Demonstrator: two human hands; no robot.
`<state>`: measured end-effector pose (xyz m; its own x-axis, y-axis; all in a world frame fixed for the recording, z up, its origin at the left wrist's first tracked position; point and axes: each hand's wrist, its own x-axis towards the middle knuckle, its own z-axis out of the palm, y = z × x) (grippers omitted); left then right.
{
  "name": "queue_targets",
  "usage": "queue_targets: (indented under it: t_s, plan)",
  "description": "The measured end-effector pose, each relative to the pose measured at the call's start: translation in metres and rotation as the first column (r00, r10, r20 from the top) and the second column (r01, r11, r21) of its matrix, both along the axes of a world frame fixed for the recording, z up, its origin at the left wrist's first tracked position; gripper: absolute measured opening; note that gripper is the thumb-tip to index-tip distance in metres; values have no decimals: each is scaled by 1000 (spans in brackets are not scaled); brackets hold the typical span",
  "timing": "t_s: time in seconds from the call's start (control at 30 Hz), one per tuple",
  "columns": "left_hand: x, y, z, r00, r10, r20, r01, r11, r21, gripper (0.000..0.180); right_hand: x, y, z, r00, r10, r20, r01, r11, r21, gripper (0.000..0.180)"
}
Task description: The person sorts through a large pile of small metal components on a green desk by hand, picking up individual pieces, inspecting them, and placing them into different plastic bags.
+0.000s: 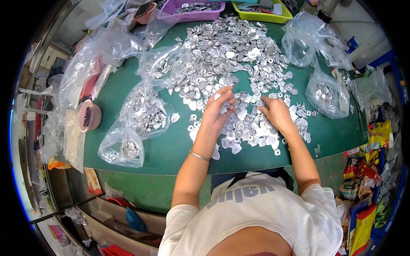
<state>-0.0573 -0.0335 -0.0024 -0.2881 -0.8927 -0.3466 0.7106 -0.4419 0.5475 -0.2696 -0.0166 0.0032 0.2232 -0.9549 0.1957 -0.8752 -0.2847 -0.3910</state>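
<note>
Small flat silver metal pieces (239, 42), some ring-shaped and some leaf- or shield-shaped, lie in a wide heap on the green table (273, 160). My left hand (218, 107) is turned partly palm up over the near part of the heap. Its fingers curl round a few metal pieces, mostly hidden by the fingers. To its right, my right hand (277, 113) is palm down with its fingertips among the loose pieces. Its thumb and forefinger are apart, and no piece shows between them. A thin bracelet (200, 155) circles my left wrist.
Clear plastic bags of metal pieces lie left (147, 113) and right (326, 94) of the heap. Purple (192, 16) and yellow-green (262, 17) bins stand at the far edge. A pink cup (95, 116) is at the left, and coloured packages (361, 170) lie at the right.
</note>
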Motion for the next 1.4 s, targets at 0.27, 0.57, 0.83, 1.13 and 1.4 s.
queue_targets:
  t_s: [0.27, 0.57, 0.83, 1.13, 1.4]
  plan:
    - [4, 1, 1, 1000, 0, -26, 1, 1000, 18, 22, -25, -9, 15, 400, -404, 823, -346, 765, 544, 15]
    - [-3, 3, 10, 997, -3, -74, 12, 992, 126, 35, -8, -18, 5, -530, -730, 432, -550, 683, 480, 18]
    - [-34, 20, 15, 994, -26, -107, 39, 992, 123, 49, 66, -4, 13, -302, -351, 886, -85, 936, 342, 20]
    - [-44, 29, 5, 958, 48, -282, -19, 994, 106, 46, 82, 16, 23, 259, 47, 965, -73, 997, -29, 37]
    - [-38, 25, 4, 921, 36, -389, -18, 999, 51, 54, 83, 14, 23, 170, 166, 971, 69, 981, -179, 27]
